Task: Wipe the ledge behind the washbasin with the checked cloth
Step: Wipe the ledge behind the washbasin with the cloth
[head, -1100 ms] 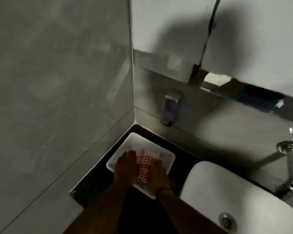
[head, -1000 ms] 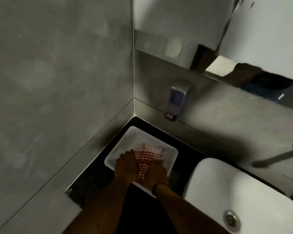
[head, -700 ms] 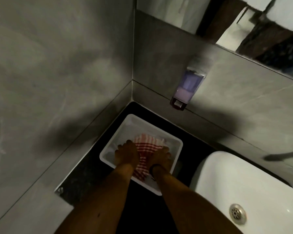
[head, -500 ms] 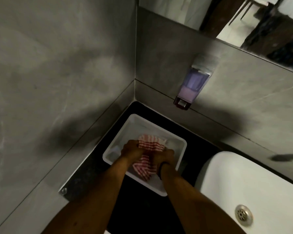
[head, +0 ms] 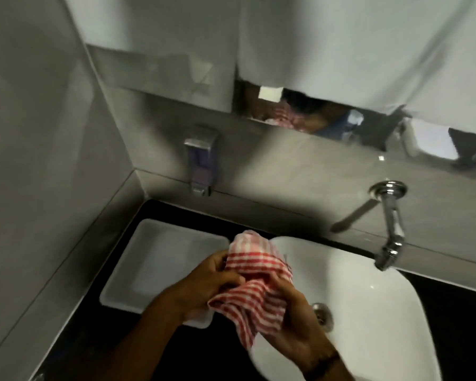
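Head view looks down on a dark counter (head: 99, 339) in the corner of grey tiled walls. Both hands hold the cloth (head: 254, 281), red and white checked, bunched up in the air over the left rim of the basin (head: 368, 312) and the right edge of the tray (head: 160, 265). The left hand (head: 212, 284) has its fingers curled into the cloth's left side, closed on the fabric. The right hand (head: 297, 325) grips the cloth from below and to the right, with folds draped across its fingers and a loose end hanging down toward the wrist; a dark band circles that wrist. The tray is white, shallow and rectangular, and sits on the counter in the corner, just beside the basin. The basin is white with a metal drain (head: 323, 316) partly hidden by the right hand. A chrome tap (head: 389, 226) comes out of the back wall and reaches over the basin's far rim. The ledge (head: 300, 213) runs along the back wall between tiles and basin, a narrow dark strip apart from the cloth. A soap dispenser (head: 201, 160) is fixed to the wall above the tray. A mirror (head: 313, 50) above reflects the hands and cloth, blurred.
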`<state>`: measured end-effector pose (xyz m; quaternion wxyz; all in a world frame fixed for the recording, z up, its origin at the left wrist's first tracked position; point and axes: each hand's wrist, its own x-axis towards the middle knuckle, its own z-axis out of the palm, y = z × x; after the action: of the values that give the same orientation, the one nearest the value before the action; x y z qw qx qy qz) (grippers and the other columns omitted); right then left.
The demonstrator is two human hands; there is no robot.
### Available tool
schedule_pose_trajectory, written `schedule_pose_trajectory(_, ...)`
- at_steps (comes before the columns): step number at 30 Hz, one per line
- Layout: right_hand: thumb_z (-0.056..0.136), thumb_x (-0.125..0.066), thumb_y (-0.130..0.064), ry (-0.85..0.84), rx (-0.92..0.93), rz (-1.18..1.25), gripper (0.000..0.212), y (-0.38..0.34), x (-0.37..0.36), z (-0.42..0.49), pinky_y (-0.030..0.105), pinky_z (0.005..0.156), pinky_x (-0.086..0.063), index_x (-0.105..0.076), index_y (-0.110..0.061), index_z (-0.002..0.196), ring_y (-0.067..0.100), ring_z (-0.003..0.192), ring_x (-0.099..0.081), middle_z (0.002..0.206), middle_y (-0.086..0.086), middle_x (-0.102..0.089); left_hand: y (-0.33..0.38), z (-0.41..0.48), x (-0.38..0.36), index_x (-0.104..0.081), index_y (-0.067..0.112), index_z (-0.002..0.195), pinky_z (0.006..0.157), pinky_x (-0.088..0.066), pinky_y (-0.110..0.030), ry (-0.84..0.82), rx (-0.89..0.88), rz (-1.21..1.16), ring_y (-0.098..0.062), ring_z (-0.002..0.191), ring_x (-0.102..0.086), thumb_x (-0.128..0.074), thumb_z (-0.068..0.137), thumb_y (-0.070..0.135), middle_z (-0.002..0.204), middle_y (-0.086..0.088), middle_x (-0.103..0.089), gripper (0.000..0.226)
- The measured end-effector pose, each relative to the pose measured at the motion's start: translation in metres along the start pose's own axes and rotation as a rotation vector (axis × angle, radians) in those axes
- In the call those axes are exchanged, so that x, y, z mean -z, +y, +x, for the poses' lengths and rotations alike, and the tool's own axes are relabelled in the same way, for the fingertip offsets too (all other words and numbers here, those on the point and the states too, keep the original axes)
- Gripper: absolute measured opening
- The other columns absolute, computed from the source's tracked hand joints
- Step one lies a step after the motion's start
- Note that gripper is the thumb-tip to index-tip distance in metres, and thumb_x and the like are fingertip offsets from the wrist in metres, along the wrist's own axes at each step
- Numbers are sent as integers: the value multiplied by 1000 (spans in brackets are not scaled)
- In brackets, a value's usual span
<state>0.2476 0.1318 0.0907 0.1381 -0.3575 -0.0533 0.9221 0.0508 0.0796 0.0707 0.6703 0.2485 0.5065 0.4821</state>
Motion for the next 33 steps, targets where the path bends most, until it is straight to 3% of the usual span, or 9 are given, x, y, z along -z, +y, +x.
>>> schedule_pose_trajectory(5, 105, -38, -11, 256, 432, 43, 44, -31, 59, -69, 56, 87, -63, -56, 2, 143, 51, 120, -64, 140, 36, -59, -40, 50, -66, -51, 32, 135, 92, -53, -28, 273, -171, 596, -12, 114, -62, -74, 85, 47, 133, 10, -61, 57)
schedule_pose_trajectory(8, 110, -28, -14, 438, 655, 30, 44, -51, 87, -116, 59, 81, -59, -63, 2, 132, 50, 100, -73, 128, 43, -62, -92, 77, -75, 3, 32, 159, 123, -14, -40, 336, -224, 1165, -13, 151, -3, -35, 89, 76, 165, 12, 7, 90)
schedule_pose_trajectory(10, 110, -40, -21, 589, 822, -89, 35, -74, 93, -147, 56, 77, -62, -72, -6, 113, 44, 87, -79, 111, 37, -72, -118, 94, -73, 20, 26, 155, 123, 8, -43, 342, -298, 1397, -21, 150, 24, -17, 86, 80, 162, 1, 29, 95)
schedule_pose_trajectory(13, 106, -57, -24, 823, 1156, -235, 25, -118, 79, -169, 47, 70, -64, -80, -18, 96, 30, 72, -78, 86, 12, -80, -138, 103, -71, -7, 10, 158, 120, -3, -49, 326, -379, 1501, -31, 154, 5, -27, 88, 76, 167, -13, 2, 98)
schedule_pose_trajectory(16, 109, -53, -20, 821, 1356, -469, 18, -166, 39, -144, 41, 62, -45, -71, -16, 108, 21, 67, -50, 77, 10, -55, -143, 106, -70, -16, 8, 158, 121, -6, -46, 313, -402, 1495, -28, 154, 1, -32, 90, 75, 168, -11, -4, 96)
schedule_pose_trajectory(20, 106, -53, -30, 1188, 1096, -1264, 37, -198, -7, -76, 43, 98, -50, -61, -4, 132, 36, 116, -65, 131, 23, -66, -136, 109, -73, -25, 7, 156, 121, 0, -36, 327, -391, 1430, -29, 153, -4, -28, 90, 73, 167, -13, -12, 93)
schedule_pose_trajectory(23, 93, -69, -37, 1335, 665, -1885, 92, -188, -17, -47, 50, 115, -43, -19, -2, 161, 45, 146, -39, 165, 28, -28, -132, 110, -73, -34, 3, 151, 119, 4, -31, 308, -383, 1412, -26, 151, -6, -26, 90, 75, 163, -17, -22, 95)
schedule_pose_trajectory(29, 107, -46, -27, 1118, 621, -1278, 47, -245, -24, -62, 45, 116, -42, -52, 1, 145, 40, 133, -55, 147, 23, -57, -126, 112, -74, -31, 5, 152, 115, 1, -31, 286, -414, 1343, -11, 151, 19, -20, 90, 76, 162, -16, -24, 95)
schedule_pose_trajectory(33, 99, -57, -35, 1357, 629, -1614, 72, -211, -22, -40, 47, 103, -49, -30, 3, 154, 45, 124, -58, 145, 27, -51, -122, 115, -72, 5, 23, 158, 115, 0, -32, 321, -523, 1362, -13, 152, 17, -18, 90, 75, 166, 7, 18, 88)
